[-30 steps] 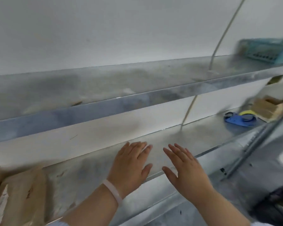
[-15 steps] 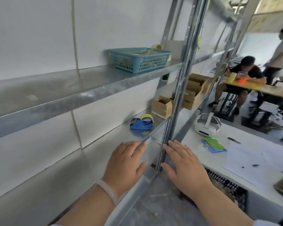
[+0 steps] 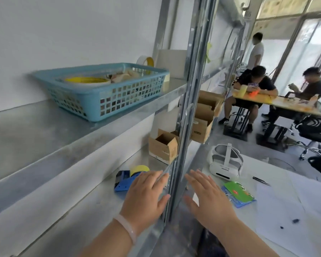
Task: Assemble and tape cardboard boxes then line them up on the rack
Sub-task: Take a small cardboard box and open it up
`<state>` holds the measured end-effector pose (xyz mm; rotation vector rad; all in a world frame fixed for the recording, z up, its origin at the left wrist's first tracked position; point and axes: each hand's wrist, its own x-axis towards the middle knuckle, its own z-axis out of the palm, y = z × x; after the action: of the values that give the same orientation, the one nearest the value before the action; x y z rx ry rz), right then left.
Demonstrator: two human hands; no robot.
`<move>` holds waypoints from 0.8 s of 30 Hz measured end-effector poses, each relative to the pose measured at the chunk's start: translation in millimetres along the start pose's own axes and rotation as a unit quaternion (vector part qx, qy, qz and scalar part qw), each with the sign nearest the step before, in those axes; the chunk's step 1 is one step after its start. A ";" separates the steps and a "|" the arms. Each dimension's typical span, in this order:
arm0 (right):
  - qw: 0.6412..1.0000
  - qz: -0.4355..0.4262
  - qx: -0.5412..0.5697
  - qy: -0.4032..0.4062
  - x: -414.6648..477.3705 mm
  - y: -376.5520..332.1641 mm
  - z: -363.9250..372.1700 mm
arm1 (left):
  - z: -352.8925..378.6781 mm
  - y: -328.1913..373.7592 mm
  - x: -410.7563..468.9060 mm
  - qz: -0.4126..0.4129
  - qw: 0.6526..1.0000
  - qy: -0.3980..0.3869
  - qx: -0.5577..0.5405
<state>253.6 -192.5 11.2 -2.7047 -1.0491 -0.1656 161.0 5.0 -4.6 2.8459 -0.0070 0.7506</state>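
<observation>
A metal rack (image 3: 67, 153) runs along the white wall at my left. On its lower shelf lies a blue tape dispenser (image 3: 125, 179) with a yellow roll, and behind it stands a small open cardboard box (image 3: 162, 145). Larger open cardboard boxes (image 3: 205, 117) sit beyond the upright post (image 3: 185, 115). My left hand (image 3: 146, 198) hovers flat with straight fingers just right of the dispenser, holding nothing. My right hand (image 3: 208, 199) is spread flat on the other side of the post, also empty.
A blue plastic basket (image 3: 107, 101) with tape rolls sits on the upper shelf. At right a white table (image 3: 278, 210) bears a white headset (image 3: 225, 161), a green and blue packet (image 3: 238, 193) and paper sheets. Three people are at a yellow table (image 3: 278, 104) in the background.
My view has swung right along the rack, from the bare shelves to the post, boxes and table. Both hands stay flat, side by side and empty.
</observation>
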 end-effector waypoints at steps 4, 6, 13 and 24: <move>0.999 0.020 0.031 0.013 64.4 14.0 13.2 | 24.2 -35.7 50.1 -0.019 1.000 -0.005 -0.013; 0.998 0.040 0.047 0.000 88.6 19.8 25.0 | 35.6 -47.2 65.0 -0.031 0.999 -0.014 -0.018; 0.971 0.134 0.183 -0.078 171.8 34.3 56.8 | 63.6 -67.4 81.0 -0.065 0.996 -0.053 -0.014; 0.771 0.407 0.467 -0.146 294.0 50.2 95.2 | 87.6 -69.7 101.8 -0.151 0.988 -0.037 -0.011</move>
<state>506.0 -12.8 -34.1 -1.9699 0.1365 0.7447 296.2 61.1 -42.6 2.7613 0.3934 0.5763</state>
